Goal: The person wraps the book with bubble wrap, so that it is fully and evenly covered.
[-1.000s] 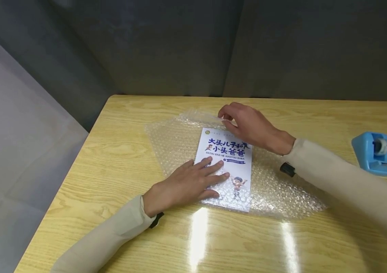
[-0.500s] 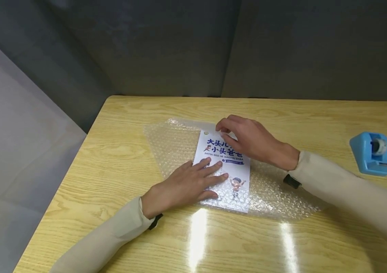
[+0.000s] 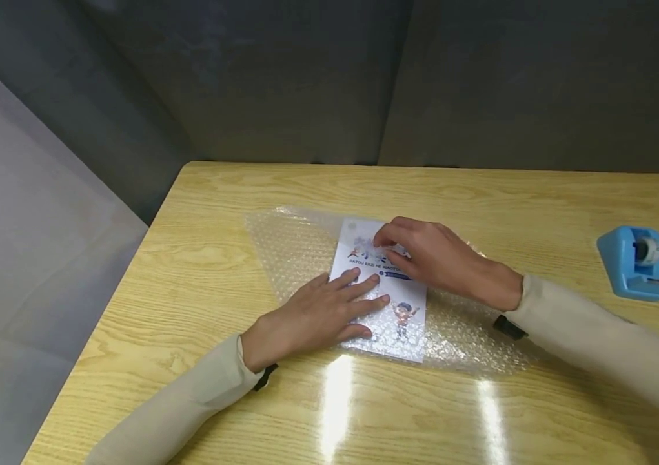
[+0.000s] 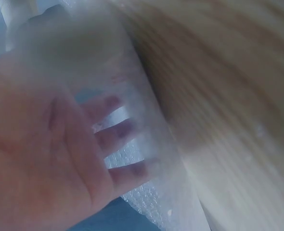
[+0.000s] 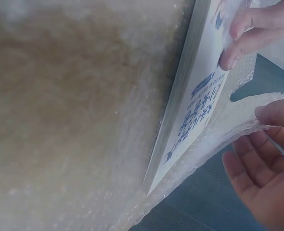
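Note:
A white book (image 3: 407, 336) with blue title lettering lies on the table under a layer of clear bubble wrap (image 3: 288, 242). My left hand (image 3: 317, 316) rests spread over the book's lower left, pressing the wrap onto the cover. In the left wrist view its fingers (image 4: 120, 137) are straight against the wrap. With thumb and fingers, my right hand (image 3: 436, 255) pinches the far edge of the bubble wrap above the top of the cover. The right wrist view shows that lifted edge between thumb and fingers, and the book's page block (image 5: 180, 91) beneath the wrap.
A blue tape dispenser (image 3: 637, 265) with a roll of tape stands on the wooden table (image 3: 190, 271) at the right. A dark curtain-like backdrop (image 3: 283, 84) rises behind the table's far edge. Pale fabric (image 3: 27, 226) hangs at the left.
My right hand has drawn the wrap's far edge toward me, down over the book's title, which now looks hazy. The left hand has stayed in place on the book.

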A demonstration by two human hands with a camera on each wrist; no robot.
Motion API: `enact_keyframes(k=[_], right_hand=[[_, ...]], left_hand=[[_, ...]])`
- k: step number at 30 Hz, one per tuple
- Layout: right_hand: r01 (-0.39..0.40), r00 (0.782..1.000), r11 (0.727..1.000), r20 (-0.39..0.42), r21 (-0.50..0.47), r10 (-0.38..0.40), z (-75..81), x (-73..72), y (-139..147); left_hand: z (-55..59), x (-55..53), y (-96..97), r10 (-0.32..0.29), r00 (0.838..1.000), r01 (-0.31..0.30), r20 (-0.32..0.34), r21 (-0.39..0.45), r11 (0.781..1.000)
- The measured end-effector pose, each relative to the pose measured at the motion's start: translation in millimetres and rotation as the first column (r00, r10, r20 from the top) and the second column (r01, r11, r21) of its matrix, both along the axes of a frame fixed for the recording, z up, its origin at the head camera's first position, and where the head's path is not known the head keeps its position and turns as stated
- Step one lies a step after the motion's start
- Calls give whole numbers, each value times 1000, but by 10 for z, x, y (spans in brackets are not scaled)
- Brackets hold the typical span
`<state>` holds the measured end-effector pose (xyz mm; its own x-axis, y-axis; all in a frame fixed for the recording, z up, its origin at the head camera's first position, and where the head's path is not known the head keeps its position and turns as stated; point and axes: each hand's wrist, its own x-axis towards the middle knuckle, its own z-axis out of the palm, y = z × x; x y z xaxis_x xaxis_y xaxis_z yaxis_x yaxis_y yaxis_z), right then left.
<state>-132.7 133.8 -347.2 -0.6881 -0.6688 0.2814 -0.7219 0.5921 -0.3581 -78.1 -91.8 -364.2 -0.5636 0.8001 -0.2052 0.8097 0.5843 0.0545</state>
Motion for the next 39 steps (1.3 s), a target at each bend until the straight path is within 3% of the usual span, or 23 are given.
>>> enact_keyframes(k=[11,15,21,27,31,39], right_hand=[[-43,999,999,8,6,43,-109,92,36],[-53,999,999,7,8,53,-148,115,37],[-66,997,998,31,24,65,-198,131,39],[-74,997,997,35,32,73,-205,141,35],[-94,994,995,59,45,92,-189,155,44],[-136,990,985,42,105,133,-146,183,21]], left_hand=[[-37,38,9,7,1000,-8,-24,-34,999],[-67,69,27,12,998,-15,-61,-41,999],[-74,124,48,12,987,-18,-161,-41,999],[-66,162,56,-25,961,14,-274,-44,999],[-41,155,54,-30,957,18,-289,-45,999],[-1,134,40,1,953,13,-303,42,999]])
